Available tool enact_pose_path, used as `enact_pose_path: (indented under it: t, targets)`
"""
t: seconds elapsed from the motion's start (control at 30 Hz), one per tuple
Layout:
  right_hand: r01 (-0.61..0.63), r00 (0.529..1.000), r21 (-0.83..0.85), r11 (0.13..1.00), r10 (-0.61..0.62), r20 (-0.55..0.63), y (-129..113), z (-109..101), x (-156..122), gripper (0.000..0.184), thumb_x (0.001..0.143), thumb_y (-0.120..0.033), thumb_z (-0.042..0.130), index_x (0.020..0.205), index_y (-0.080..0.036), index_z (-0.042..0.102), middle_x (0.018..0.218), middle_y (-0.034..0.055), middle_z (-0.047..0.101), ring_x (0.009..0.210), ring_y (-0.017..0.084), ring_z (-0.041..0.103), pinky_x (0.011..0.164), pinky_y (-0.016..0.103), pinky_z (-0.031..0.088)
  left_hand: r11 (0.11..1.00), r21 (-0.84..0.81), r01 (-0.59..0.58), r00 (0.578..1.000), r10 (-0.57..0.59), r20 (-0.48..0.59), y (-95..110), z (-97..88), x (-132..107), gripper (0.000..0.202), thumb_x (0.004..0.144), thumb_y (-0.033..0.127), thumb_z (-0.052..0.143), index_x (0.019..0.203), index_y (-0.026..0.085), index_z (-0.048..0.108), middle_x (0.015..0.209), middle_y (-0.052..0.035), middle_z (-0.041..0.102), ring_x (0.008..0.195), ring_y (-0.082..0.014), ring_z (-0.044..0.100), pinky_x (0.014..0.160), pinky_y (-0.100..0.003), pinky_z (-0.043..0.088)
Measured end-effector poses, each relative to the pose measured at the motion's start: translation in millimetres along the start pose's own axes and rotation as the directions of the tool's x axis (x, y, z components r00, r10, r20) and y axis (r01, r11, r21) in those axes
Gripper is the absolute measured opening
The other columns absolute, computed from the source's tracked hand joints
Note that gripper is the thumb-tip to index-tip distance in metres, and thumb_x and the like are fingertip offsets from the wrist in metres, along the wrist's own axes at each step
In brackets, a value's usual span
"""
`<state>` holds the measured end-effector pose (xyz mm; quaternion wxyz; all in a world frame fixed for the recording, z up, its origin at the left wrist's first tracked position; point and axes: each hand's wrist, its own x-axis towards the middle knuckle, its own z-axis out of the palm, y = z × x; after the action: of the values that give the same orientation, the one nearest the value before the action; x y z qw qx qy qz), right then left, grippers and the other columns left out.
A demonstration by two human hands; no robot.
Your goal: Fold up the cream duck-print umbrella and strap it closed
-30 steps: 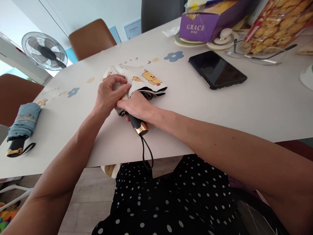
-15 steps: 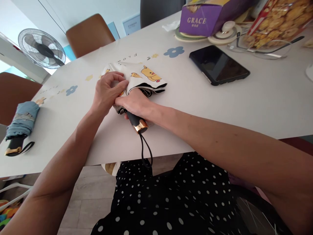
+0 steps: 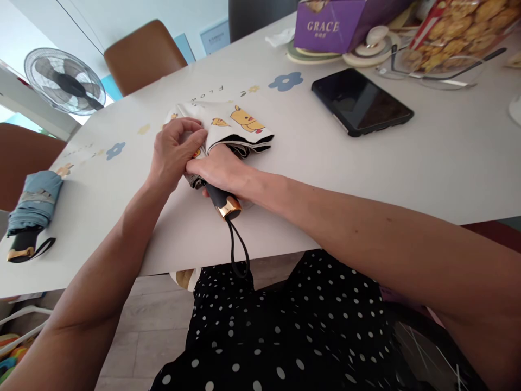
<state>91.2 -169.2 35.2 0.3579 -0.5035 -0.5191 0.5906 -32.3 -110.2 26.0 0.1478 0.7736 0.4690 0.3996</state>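
Note:
A folding umbrella (image 3: 222, 120), white with yellow duck prints and a black lining, lies partly gathered on the table in front of me. Its black handle with a gold end (image 3: 228, 206) points toward me, and a wrist strap (image 3: 240, 250) hangs past the table edge. My left hand (image 3: 175, 146) is closed on the white canopy from the left, thumb against the fabric. Wrapped around the umbrella just above the handle is my right hand (image 3: 220, 165), its fingertips mostly hidden. On the right the canopy flap spreads loose over my right hand.
A rolled blue umbrella (image 3: 35, 203) lies at the table's left. To the right are a black phone (image 3: 362, 103), eyeglasses (image 3: 439, 76), a purple box (image 3: 329, 27) and a snack bag (image 3: 459, 32). The white table (image 3: 317, 163) ends close to my lap.
The whole view has shifted slightly, so things sit a little further left. Both hands keep their hold on the umbrella, with little visible movement.

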Motion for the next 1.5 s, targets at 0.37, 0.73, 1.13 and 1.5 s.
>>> enact_pose_path:
  t: [0.37,0.73,1.13,1.5]
  targets:
    - [0.029,0.999,-0.025,0.999,-0.029,-0.016,-1.1,0.7,-0.4,0.009,0.072,-0.014,0.056,0.071,-0.015,0.048,0.05,0.003,0.052,0.041,0.014,0.054,0.032,0.019,0.039,1.0,0.025,-0.007,1.0,0.007,-0.001,-3.6,0.2,0.5,0.011,0.078,0.028,0.06,0.081,0.019,0.066,0.098,0.0013,0.065,0.097,-0.0173,0.053,0.09,-0.038,0.04]
    - [0.017,1.0,-0.093,0.995,-0.018,-0.009,-3.0,-0.1,-1.5,0.006,0.075,-0.017,0.053,0.07,-0.014,0.05,0.05,0.003,0.053,0.042,0.014,0.055,0.035,0.02,0.041,1.0,-0.005,-0.013,0.999,0.013,-0.034,-7.3,3.0,1.5,0.008,0.076,0.02,0.059,0.078,0.022,0.066,0.096,0.0007,0.067,0.095,-0.017,0.057,0.083,-0.033,0.042]
    - [0.015,1.0,-0.073,0.997,-0.016,-0.011,-3.0,0.1,-0.1,0.004,0.076,-0.016,0.053,0.073,-0.014,0.051,0.049,0.0015,0.05,0.044,0.014,0.055,0.038,0.019,0.043,1.0,-0.017,-0.005,1.0,0.004,-0.023,-7.0,2.9,2.2,0.009,0.075,0.017,0.058,0.077,0.021,0.067,0.095,-0.0008,0.067,0.093,-0.017,0.058,0.08,-0.032,0.044]
    - [0.042,0.999,-0.095,0.995,-0.042,-0.007,-0.2,0.1,1.9,0.004,0.076,-0.017,0.054,0.075,-0.015,0.05,0.052,0.0011,0.049,0.052,0.016,0.058,0.045,0.02,0.046,0.999,-0.035,-0.021,1.0,0.02,-0.016,-7.2,3.1,1.8,0.01,0.076,0.017,0.057,0.077,0.02,0.066,0.091,0.001,0.067,0.089,-0.015,0.058,0.075,-0.029,0.044]
